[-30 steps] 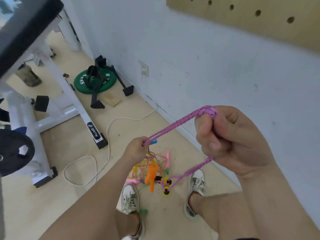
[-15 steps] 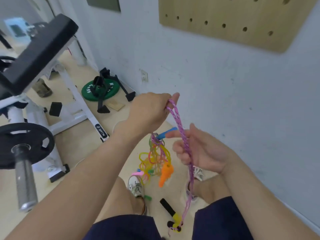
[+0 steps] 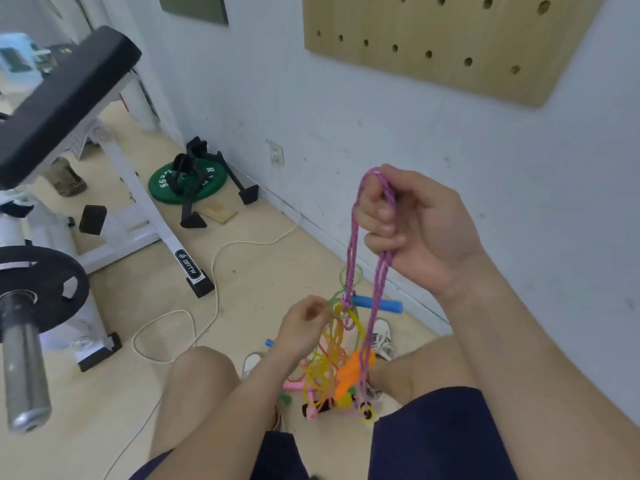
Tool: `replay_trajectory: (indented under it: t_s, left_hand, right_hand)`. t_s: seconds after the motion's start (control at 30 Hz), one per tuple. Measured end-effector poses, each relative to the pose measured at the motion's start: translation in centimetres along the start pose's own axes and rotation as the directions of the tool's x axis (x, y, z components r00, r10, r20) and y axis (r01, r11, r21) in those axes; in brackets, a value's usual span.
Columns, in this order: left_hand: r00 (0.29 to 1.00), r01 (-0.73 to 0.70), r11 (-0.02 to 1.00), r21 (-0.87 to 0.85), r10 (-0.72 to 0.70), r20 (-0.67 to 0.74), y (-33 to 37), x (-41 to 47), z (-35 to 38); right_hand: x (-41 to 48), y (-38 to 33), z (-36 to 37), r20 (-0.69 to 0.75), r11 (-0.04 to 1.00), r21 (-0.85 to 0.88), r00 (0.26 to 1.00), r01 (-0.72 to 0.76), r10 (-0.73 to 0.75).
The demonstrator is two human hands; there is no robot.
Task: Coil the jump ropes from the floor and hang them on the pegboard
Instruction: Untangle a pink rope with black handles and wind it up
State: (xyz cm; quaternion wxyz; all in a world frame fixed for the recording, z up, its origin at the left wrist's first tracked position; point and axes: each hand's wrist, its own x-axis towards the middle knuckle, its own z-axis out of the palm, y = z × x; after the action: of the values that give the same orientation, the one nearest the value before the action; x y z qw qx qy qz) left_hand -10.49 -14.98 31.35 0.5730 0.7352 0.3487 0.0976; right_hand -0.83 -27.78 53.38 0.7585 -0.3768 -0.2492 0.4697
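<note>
As right hand (image 3: 422, 230) grips rope (image 3: 351, 258), left hand (image 3: 304, 323) blurs.

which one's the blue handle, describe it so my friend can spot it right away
Find the wooden pegboard on the white wall; below it a looped purple rope hangs into a bright tangle of jump ropes. At the tangle's top the blue handle sticks out level toward the wall. Unlike it, the orange handle and pink handle sit lower down.

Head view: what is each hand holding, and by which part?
Right hand grips the purple rope by the top bends of its loops. Left hand is curled by the tangle; a hold cannot be told.
</note>
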Motion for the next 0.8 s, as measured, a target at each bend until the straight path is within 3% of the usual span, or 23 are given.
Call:
replay_trajectory:
  t_s: [0.1,0.17,0.27,0.37,0.43,0.53,0.63,0.73,0.77,0.8]
  left_hand:
    - [0.999,0.041,0.967,-0.250,-0.048,-0.023,2.9,-0.3,-1.1]
    - [0.998,-0.028,0.947,-0.319,0.008,-0.065,5.6,-0.8,-2.7]
    - [0.972,-0.216,0.935,-0.282,0.179,-0.150,9.8,-1.5,-5.1]
    - [0.952,-0.304,0.943,-0.134,0.293,-0.092,13.3,-2.2,-6.5]
    - [0.951,-0.307,0.952,0.001,0.307,0.038,14.5,-2.4,-6.9]
    - [0.927,-0.338,0.914,0.226,0.282,0.247,14.9,-2.4,-7.6]
    - [0.920,-0.345,0.871,0.350,0.241,0.309,14.9,-1.9,-9.0]
    - [0.917,-0.338,0.828,0.448,0.181,0.357,14.2,-1.7,-9.7]
    - [0.913,-0.339,0.841,0.422,0.187,0.362,14.1,-2.0,-9.8]
    - [0.913,-0.344,0.863,0.370,0.214,0.348,14.2,-2.3,-9.9]
  right_hand:
    - [-1.2,0.1,-2.2,-0.047,0.994,-0.078,0.996,-0.073,0.069]
    - [-2.1,1.2,-4.0,-0.083,0.972,-0.139,0.981,-0.187,0.177]
    - [-2.8,4.0,-6.3,-0.177,0.867,-0.287,0.912,-0.408,0.371]
    - [-2.5,6.6,-7.1,-0.205,0.817,-0.245,0.852,-0.521,0.482]
    - [-1.5,7.4,-6.6,-0.174,0.832,-0.245,0.866,-0.499,0.468]
    - [0.2,7.6,-5.4,-0.161,0.799,-0.423,0.903,-0.427,0.398]
    - [0.9,7.5,-4.7,-0.201,0.683,-0.612,0.913,-0.400,0.354]
    - [1.6,7.5,-4.2,-0.256,0.511,-0.799,0.948,-0.317,0.187]
    - [1.9,7.6,-4.5,-0.322,0.526,-0.777,0.937,-0.345,0.139]
    - [2.1,7.7,-5.2,-0.411,0.620,-0.673,0.901,-0.403,0.139]
